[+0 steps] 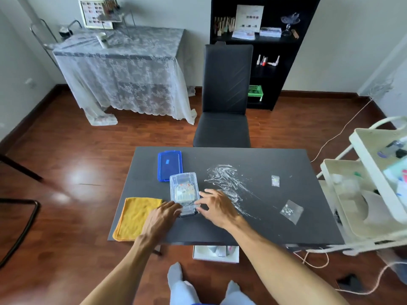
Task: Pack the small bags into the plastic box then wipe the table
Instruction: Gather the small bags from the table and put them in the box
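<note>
A clear plastic box stands on the dark table, with small bags visible inside it. My left hand touches the box's near left corner with its fingers. My right hand reaches to the near right side of the box, fingers spread at its rim. The blue lid lies flat just behind the box. One small clear bag lies toward the right of the table and a larger one nearer the front right. A yellow cloth lies folded at the front left corner.
A white powdery smear spreads across the table's middle. A black chair stands behind the table. A white trolley with supplies is close on the right. A white box sits on the floor under the table's front edge.
</note>
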Tool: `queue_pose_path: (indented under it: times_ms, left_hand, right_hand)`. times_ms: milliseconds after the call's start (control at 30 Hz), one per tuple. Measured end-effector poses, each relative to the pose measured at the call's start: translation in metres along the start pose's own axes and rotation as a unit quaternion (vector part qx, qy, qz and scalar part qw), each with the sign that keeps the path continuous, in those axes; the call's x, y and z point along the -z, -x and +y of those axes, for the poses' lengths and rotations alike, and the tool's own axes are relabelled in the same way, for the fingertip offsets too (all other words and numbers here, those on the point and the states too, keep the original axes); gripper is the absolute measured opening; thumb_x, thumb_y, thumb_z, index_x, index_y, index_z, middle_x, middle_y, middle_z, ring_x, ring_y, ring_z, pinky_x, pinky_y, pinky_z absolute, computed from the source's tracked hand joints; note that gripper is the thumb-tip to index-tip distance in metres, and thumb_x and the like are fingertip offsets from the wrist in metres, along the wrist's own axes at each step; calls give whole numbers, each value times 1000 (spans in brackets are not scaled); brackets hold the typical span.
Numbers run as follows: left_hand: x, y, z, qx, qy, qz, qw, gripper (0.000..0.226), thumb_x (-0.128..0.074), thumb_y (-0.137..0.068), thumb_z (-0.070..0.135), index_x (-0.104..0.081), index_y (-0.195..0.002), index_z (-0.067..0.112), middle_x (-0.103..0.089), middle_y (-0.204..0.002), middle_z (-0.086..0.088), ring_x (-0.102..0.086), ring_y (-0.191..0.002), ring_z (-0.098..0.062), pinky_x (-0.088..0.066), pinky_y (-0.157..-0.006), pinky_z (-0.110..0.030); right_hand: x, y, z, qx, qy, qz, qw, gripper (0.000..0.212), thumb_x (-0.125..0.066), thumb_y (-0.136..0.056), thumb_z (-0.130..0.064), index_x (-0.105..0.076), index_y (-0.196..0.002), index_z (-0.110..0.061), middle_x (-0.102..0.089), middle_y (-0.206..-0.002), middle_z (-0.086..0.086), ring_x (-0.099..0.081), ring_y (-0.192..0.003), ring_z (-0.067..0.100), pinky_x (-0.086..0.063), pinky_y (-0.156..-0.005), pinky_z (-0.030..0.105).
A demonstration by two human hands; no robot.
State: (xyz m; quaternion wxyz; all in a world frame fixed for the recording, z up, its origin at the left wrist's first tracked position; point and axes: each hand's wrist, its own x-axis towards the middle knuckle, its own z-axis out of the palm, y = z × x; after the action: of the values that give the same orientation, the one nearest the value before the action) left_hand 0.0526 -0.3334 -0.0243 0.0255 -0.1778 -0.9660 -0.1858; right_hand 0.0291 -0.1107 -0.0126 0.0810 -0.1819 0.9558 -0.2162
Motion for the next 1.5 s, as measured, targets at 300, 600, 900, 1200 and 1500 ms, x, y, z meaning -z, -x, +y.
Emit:
queue_pose_path:
  times_ms: [300,600,900,1200,1500]
  left_hand:
    - [-15,24,20,60,-29,22,998,29,-45,-87,41,-66,-99,25,-69,-96,9,-65,-87,-15,-47,-45,-26]
    - [-17,-6,62,-10,-49,100,994,36,-52,-89,40,-65,-113,16,-66,-113,-1,-57,-109,-26,-44,-90,-35]
    - [-65,-124,197,-133,17,-15,991,26,-64,-91,36,-69,-108,17,-71,-107,4,-61,-99,-22,-52,-86,-34]
    - [-132,-211,253,-102,43,-73,991,25,-54,-96,29,-69,-113,18,-71,-117,1,-54,-111,-24,-38,-96,-35]
    - [-172,-251,258,-44,50,-110,992,30,-61,-92,21,-64,-121,15,-67,-121,-3,-51,-115,-28,-39,-95,-37]
  right_hand:
    - [3,28,26,46,-40,-13,998,36,-63,-95,-35,-64,-130,-31,-56,-143,-4,-47,-136,17,-35,-112,32]
    - [45,62,89,-29,-79,45,995,29,-61,-95,-37,-69,-122,-28,-68,-128,-9,-62,-115,13,-52,-94,30]
    - [80,121,185,-211,-102,152,960,24,-63,-94,-39,-71,-115,-29,-72,-118,-10,-66,-107,14,-52,-89,28]
    - [77,152,265,-328,-107,110,932,40,-67,-90,-43,-64,-128,-32,-70,-122,-8,-64,-110,15,-51,-90,30]
    - [70,144,284,-332,-45,52,941,53,-68,-88,-47,-60,-134,-24,-62,-131,-1,-55,-119,23,-47,-98,38]
